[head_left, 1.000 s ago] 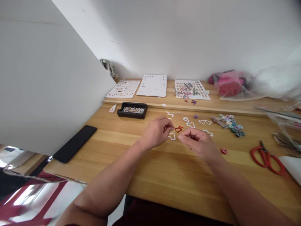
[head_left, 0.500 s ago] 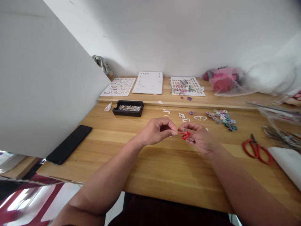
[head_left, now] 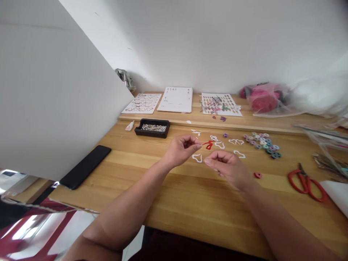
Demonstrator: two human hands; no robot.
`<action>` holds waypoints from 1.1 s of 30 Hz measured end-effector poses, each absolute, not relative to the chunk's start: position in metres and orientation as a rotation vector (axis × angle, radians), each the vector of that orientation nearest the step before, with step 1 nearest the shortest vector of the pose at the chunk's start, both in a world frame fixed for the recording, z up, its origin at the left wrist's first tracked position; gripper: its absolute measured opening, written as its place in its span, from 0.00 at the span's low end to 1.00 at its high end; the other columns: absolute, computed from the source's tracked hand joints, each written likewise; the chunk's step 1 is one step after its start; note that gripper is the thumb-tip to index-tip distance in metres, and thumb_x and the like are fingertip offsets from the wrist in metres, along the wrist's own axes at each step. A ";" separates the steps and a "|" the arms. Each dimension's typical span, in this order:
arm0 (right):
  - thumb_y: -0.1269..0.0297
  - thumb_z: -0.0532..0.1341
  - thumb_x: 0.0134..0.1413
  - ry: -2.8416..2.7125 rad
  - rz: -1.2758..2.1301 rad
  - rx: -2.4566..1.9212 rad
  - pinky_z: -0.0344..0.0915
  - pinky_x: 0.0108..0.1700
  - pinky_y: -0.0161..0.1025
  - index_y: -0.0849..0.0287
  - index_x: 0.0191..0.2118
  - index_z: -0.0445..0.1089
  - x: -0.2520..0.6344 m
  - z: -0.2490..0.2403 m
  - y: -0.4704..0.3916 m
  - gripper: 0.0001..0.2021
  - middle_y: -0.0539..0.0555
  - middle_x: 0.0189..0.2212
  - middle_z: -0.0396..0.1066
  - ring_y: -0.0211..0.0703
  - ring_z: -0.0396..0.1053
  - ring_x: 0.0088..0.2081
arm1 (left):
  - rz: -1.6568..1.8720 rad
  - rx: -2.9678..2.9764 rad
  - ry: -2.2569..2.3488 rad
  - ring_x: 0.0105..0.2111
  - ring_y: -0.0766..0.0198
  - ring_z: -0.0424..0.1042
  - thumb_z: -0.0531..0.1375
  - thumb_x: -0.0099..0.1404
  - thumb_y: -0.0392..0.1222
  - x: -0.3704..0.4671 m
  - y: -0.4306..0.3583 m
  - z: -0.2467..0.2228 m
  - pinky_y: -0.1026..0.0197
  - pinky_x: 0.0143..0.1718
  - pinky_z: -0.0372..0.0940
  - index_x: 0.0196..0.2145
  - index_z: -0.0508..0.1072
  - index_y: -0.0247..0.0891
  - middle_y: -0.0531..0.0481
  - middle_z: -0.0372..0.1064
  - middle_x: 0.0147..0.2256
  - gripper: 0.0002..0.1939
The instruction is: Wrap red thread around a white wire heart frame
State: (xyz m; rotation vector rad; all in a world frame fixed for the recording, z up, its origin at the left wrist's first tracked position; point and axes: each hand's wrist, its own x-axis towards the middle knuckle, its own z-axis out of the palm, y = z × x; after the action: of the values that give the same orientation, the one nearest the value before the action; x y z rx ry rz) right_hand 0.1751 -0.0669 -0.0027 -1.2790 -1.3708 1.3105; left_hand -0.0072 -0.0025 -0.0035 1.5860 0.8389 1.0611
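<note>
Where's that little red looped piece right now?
In the head view, the red looped piece is held by the left hand, just beyond the right hand.

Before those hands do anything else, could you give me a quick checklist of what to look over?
1. Left hand pinching the red looped piece: ok.
2. Right hand holding anything: cannot tell; nothing discernible there.
3. Red-handled scissors lying unheld on the table: ok.
4. Red spool apart from the right forearm: ok.
5. Black tray upright, small bits inside: ok.
</note>
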 end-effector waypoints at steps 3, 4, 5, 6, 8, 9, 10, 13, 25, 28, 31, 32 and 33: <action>0.56 0.66 0.53 -1.568 1.055 -1.326 0.46 0.23 0.35 0.59 0.26 0.72 0.174 -0.002 -0.070 0.12 0.46 0.18 0.58 0.32 0.50 0.21 | 1.088 1.862 0.954 0.26 0.70 0.66 0.63 0.61 0.39 -0.009 -0.003 -0.006 0.66 0.29 0.60 0.31 0.75 0.33 0.50 0.71 0.27 0.05; 0.57 0.65 0.53 -1.609 0.996 -1.340 0.46 0.23 0.35 0.59 0.26 0.72 0.174 -0.002 -0.070 0.11 0.46 0.18 0.59 0.32 0.50 0.21 | 1.093 2.003 0.969 0.27 0.69 0.66 0.62 0.62 0.37 -0.010 -0.004 -0.006 0.66 0.30 0.60 0.31 0.75 0.34 0.50 0.71 0.28 0.04; 0.58 0.64 0.54 -1.636 0.956 -1.352 0.46 0.24 0.35 0.59 0.26 0.73 0.174 -0.002 -0.071 0.11 0.46 0.18 0.58 0.32 0.50 0.21 | 1.079 2.152 0.968 0.29 0.68 0.67 0.60 0.63 0.35 -0.010 -0.005 -0.006 0.65 0.32 0.61 0.31 0.75 0.34 0.50 0.71 0.29 0.04; 0.58 0.64 0.54 -1.653 0.928 -1.361 0.46 0.24 0.35 0.58 0.27 0.73 0.175 -0.002 -0.071 0.10 0.46 0.18 0.58 0.32 0.50 0.21 | 1.037 2.297 0.951 0.31 0.67 0.68 0.59 0.64 0.34 -0.011 -0.006 -0.006 0.64 0.33 0.61 0.32 0.75 0.35 0.49 0.71 0.31 0.06; 0.59 0.64 0.54 -1.664 0.893 -1.366 0.47 0.24 0.36 0.58 0.27 0.74 0.177 -0.002 -0.070 0.10 0.46 0.17 0.58 0.32 0.50 0.21 | 0.886 2.520 0.894 0.33 0.65 0.70 0.55 0.67 0.32 -0.013 -0.009 -0.005 0.63 0.35 0.62 0.33 0.76 0.36 0.48 0.71 0.34 0.09; 0.59 0.64 0.54 -1.660 0.884 -1.364 0.47 0.24 0.36 0.58 0.27 0.74 0.179 -0.002 -0.069 0.10 0.46 0.18 0.58 0.32 0.50 0.21 | 0.806 2.580 0.864 0.33 0.65 0.70 0.54 0.68 0.33 -0.014 -0.010 -0.003 0.63 0.35 0.62 0.34 0.76 0.37 0.48 0.71 0.35 0.11; 0.58 0.65 0.53 -1.648 0.885 -1.359 0.47 0.24 0.36 0.58 0.27 0.74 0.181 -0.002 -0.067 0.10 0.46 0.18 0.59 0.33 0.50 0.21 | 0.744 2.606 0.829 0.33 0.65 0.70 0.54 0.69 0.33 -0.014 -0.011 -0.002 0.63 0.35 0.62 0.34 0.77 0.37 0.48 0.71 0.35 0.11; 0.56 0.67 0.50 -1.533 0.983 -1.339 0.47 0.24 0.35 0.59 0.27 0.74 0.190 -0.002 -0.059 0.11 0.47 0.20 0.62 0.32 0.52 0.21 | 0.729 2.500 0.671 0.34 0.66 0.71 0.56 0.69 0.34 -0.014 -0.012 0.003 0.65 0.38 0.63 0.33 0.77 0.37 0.49 0.72 0.34 0.10; 0.57 0.74 0.37 -1.022 1.494 -1.217 0.40 0.20 0.32 0.58 0.28 0.73 0.187 -0.016 -0.054 0.14 0.45 0.21 0.62 0.26 0.46 0.17 | 0.936 1.592 0.582 0.27 0.69 0.69 0.68 0.59 0.48 -0.009 -0.010 0.003 0.65 0.31 0.64 0.32 0.75 0.31 0.48 0.72 0.28 0.15; 0.55 0.73 0.41 -1.046 1.515 -1.208 0.41 0.21 0.32 0.58 0.28 0.71 0.184 -0.018 -0.057 0.15 0.44 0.19 0.58 0.26 0.47 0.18 | 0.980 1.571 0.618 0.28 0.69 0.68 0.68 0.58 0.49 -0.009 -0.009 0.004 0.66 0.30 0.64 0.32 0.75 0.31 0.48 0.72 0.29 0.16; 0.55 0.73 0.42 -1.052 1.515 -1.201 0.41 0.21 0.31 0.58 0.27 0.69 0.181 -0.018 -0.059 0.16 0.43 0.19 0.58 0.26 0.48 0.17 | 1.014 1.572 0.671 0.27 0.70 0.67 0.68 0.58 0.46 -0.009 -0.009 0.005 0.67 0.29 0.63 0.32 0.75 0.32 0.49 0.72 0.29 0.13; 0.55 0.73 0.42 -1.053 1.516 -1.202 0.41 0.21 0.31 0.58 0.27 0.69 0.180 -0.017 -0.060 0.16 0.43 0.18 0.57 0.26 0.48 0.17 | 1.024 1.575 0.688 0.27 0.71 0.67 0.68 0.58 0.44 -0.009 -0.009 0.005 0.67 0.29 0.62 0.32 0.74 0.32 0.49 0.71 0.29 0.12; 0.54 0.73 0.41 -1.057 1.520 -1.205 0.40 0.20 0.31 0.58 0.27 0.69 0.179 -0.017 -0.061 0.16 0.42 0.17 0.57 0.26 0.48 0.17 | 1.034 1.579 0.703 0.27 0.71 0.66 0.67 0.59 0.43 -0.009 -0.009 0.005 0.67 0.29 0.62 0.32 0.74 0.32 0.49 0.71 0.29 0.11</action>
State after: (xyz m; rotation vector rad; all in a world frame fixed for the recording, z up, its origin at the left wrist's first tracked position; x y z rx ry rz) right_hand 0.1786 -0.0613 -0.0165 -1.2046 -1.0565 1.5201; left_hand -0.0085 -0.0090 0.0047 1.5793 0.7028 1.0344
